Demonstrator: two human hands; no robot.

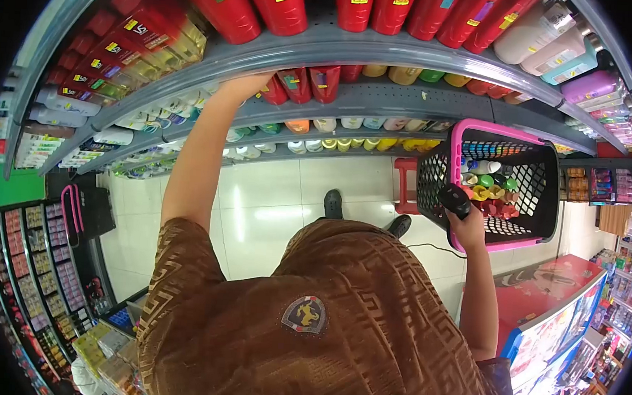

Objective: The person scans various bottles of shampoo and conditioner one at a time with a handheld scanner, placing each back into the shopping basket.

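Observation:
My left hand (247,85) reaches under the edge of an upper shelf, beside red bottles (295,84) on the shelf below. Its fingers are hidden behind the shelf edge, so what they hold, if anything, cannot be seen. On the right, my right hand (470,225) is wrapped round a black handheld device (454,200) with a cable. The device is at the near left side of a black basket with a pink rim (508,129). Inside the basket stand several bottles with green, yellow, red and white caps (485,180).
Large red bottles (281,3) line the upper shelf. Its curved front edge (325,53) spans the view. A red stand (406,185) is left of the basket. A red-topped cabinet (542,284) is at the lower right, and packed racks (44,268) are at left.

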